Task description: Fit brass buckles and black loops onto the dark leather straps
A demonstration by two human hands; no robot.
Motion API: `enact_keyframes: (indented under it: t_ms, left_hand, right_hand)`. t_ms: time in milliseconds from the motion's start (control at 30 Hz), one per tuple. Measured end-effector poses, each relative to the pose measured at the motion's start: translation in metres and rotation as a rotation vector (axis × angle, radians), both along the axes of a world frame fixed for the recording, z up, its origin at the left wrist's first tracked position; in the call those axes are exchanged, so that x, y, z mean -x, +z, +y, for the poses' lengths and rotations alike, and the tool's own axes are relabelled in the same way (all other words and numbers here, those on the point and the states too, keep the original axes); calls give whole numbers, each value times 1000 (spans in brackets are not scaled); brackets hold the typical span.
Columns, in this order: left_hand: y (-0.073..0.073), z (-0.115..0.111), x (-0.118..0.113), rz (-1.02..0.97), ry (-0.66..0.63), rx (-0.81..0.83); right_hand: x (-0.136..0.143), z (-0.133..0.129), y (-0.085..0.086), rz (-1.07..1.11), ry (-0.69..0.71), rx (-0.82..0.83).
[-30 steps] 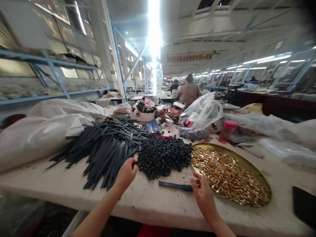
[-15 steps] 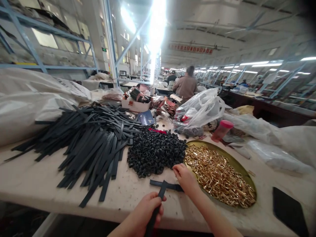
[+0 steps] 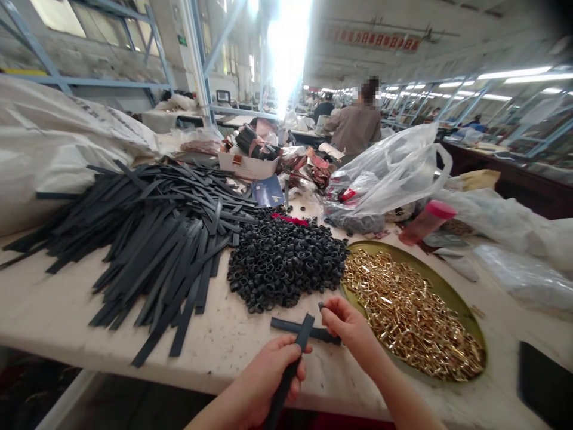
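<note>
My left hand (image 3: 284, 364) is closed around a black strap (image 3: 306, 328), whose end sticks up past the thumb. Just to its right, my right hand (image 3: 342, 319) pinches a small dark loop (image 3: 321, 305) between thumb and fingers; it is partly hidden. Another black strap (image 3: 282, 325) lies flat on the table behind the held one and runs under it toward the right hand. Beyond the hands is a heap of small black loops (image 3: 286, 263). A round tray (image 3: 478, 340) of gold-coloured metal pieces (image 3: 416, 310) stands right of my right hand.
Many black straps (image 3: 152, 251) are heaped on the left of the table (image 3: 215, 358). Behind are a white box (image 3: 246, 167), a clear plastic bag (image 3: 385, 179) and a pink-lidded jar (image 3: 425, 224). A dark flat object (image 3: 544, 382) lies at right. A person (image 3: 356, 128) sits farther off.
My right hand has drawn back a little from the loop heap, and a small dark loop now shows in its fingertips. The left hand still holds the strap. The view has tilted down.
</note>
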State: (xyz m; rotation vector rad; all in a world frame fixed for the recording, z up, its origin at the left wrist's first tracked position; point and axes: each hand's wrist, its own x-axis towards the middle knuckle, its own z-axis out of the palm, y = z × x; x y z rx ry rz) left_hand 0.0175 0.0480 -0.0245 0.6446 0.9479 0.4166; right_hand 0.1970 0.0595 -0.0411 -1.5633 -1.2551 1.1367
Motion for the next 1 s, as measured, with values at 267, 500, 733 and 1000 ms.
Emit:
enact_keyframes:
  t_ms: [267,500,733,1000]
  left_hand:
    - [3,-10,-16,146,-103,-311]
    - [5,-23,-20,335,-178,-529]
    - [23,-35,-9,682,-406,-1028]
    - [16,-43,-14,596,-403,-1017]
  right_hand:
    - [14,-26,9,571,-209,42]
    - [16,-53,15,612,-196,27]
    - [13,-78,0,356,-129,-109]
    - [21,-92,5,778,-287,-43]
